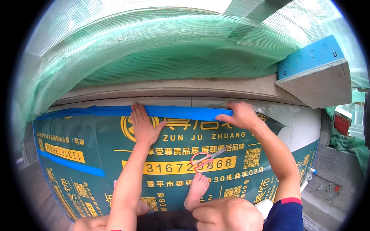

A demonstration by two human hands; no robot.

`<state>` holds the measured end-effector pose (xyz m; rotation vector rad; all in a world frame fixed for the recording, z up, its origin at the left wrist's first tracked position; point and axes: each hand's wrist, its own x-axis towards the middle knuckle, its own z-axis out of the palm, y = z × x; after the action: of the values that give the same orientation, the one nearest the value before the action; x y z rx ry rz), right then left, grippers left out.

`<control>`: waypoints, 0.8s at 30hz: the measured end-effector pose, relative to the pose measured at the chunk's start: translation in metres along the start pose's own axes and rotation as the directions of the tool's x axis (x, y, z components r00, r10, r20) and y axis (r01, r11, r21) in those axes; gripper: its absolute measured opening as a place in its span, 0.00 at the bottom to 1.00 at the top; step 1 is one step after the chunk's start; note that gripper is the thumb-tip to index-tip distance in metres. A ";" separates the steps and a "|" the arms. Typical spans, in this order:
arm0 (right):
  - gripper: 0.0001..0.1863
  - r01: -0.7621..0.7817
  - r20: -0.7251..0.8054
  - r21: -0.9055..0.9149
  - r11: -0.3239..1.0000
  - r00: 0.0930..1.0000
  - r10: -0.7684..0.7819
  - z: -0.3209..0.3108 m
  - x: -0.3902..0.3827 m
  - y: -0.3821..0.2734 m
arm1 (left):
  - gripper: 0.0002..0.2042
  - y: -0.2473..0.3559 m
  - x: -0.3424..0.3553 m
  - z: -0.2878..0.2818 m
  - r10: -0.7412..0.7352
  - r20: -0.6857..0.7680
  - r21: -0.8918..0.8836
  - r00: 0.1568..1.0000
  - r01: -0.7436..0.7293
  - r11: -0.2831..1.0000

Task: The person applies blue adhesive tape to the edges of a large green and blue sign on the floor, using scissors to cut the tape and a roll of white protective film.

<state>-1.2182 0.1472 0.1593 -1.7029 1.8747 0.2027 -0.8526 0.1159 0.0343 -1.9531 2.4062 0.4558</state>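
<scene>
A long strip of blue tape [185, 112] runs along the far edge of a dark green printed protective sheet [106, 144]. My left hand [144, 126] lies flat with its fingers spread, pressing across the tape and sheet. To its right, my right hand [243, 116] pinches the tape's end between thumb and fingers. Past that hand, the sheet's far right corner is curled up. Scissors with red-pink handles [209, 157] rest on the sheet between my forearms, just beyond my bare foot [198, 188].
A pale ledge [173, 87] borders the far side, with green mesh netting [185, 57] behind it. On the right stands a blue-and-grey box [314, 73]. Pale tiles [302, 129] show beyond the sheet's curled corner. Another blue tape strip [73, 163] crosses the sheet's left part.
</scene>
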 end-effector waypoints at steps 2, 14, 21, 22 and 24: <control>0.40 -0.084 -0.076 -0.077 0.994 0.994 0.078 -0.004 -0.025 0.046 | 0.61 -0.002 -0.002 0.000 0.007 0.014 0.027 1.000 -0.007 1.000; 0.40 -0.354 -0.187 -0.295 0.888 0.932 0.310 -0.006 -0.027 0.085 | 0.60 -0.001 0.002 -0.002 0.001 0.022 0.039 1.000 -0.002 0.999; 0.38 -0.390 -0.207 -0.246 0.887 0.915 0.345 -0.003 -0.046 0.099 | 0.59 0.003 -0.001 -0.002 -0.005 0.016 0.029 1.000 0.005 1.000; 0.37 -0.368 -0.208 -0.225 0.902 0.923 0.325 -0.006 -0.047 0.099 | 0.59 0.003 -0.001 -0.003 -0.013 0.016 0.033 1.000 0.012 0.999; 0.36 -0.326 -0.175 -0.149 0.934 0.938 0.299 -0.017 -0.050 0.104 | 0.60 0.004 0.000 -0.002 -0.016 0.018 0.045 1.000 0.015 0.999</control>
<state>-1.3213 0.1995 0.1705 -1.5562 2.2990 0.3870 -0.8558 0.1158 0.0373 -1.9398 2.3670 0.4139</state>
